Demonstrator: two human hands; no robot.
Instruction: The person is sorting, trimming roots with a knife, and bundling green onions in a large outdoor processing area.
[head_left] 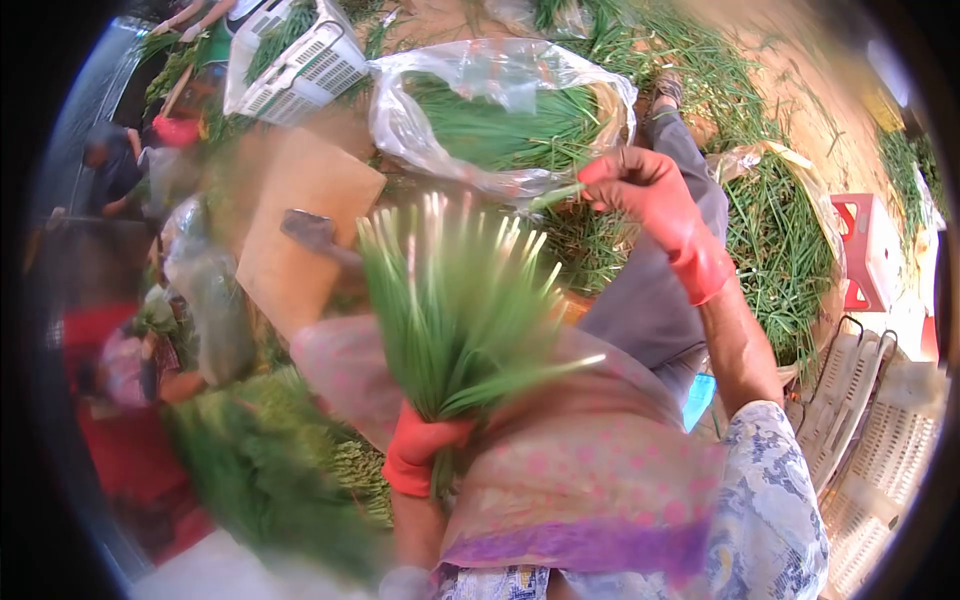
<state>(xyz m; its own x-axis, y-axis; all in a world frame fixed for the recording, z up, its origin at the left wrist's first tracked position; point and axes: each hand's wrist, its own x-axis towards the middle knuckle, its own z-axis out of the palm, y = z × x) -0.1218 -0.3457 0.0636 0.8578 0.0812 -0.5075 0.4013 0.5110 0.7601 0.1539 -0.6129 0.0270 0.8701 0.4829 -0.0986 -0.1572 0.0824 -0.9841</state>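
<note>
My left hand (425, 450), in a red rubber glove, is closed round the lower part of a bunch of garlic chives (430, 310). The white stalk ends fan upward, and one stalk sticks out to the right. To the upper right, my right hand (645, 195), gloved the same way, pinches a short green piece of chive (557, 197) between thumb and fingers. That hand is apart from the bunch. Under the bunch, a pink-spotted cloth (590, 460) covers my lap.
A clear plastic bag (385, 115) of chives lies ahead. Loose trimmings fill another bag (785, 265) at right, beside a red crate (868, 250). Cardboard (290, 215) bears a dark flat thing (308, 230). A white basket (310, 70) stands upper left; other people are at far left.
</note>
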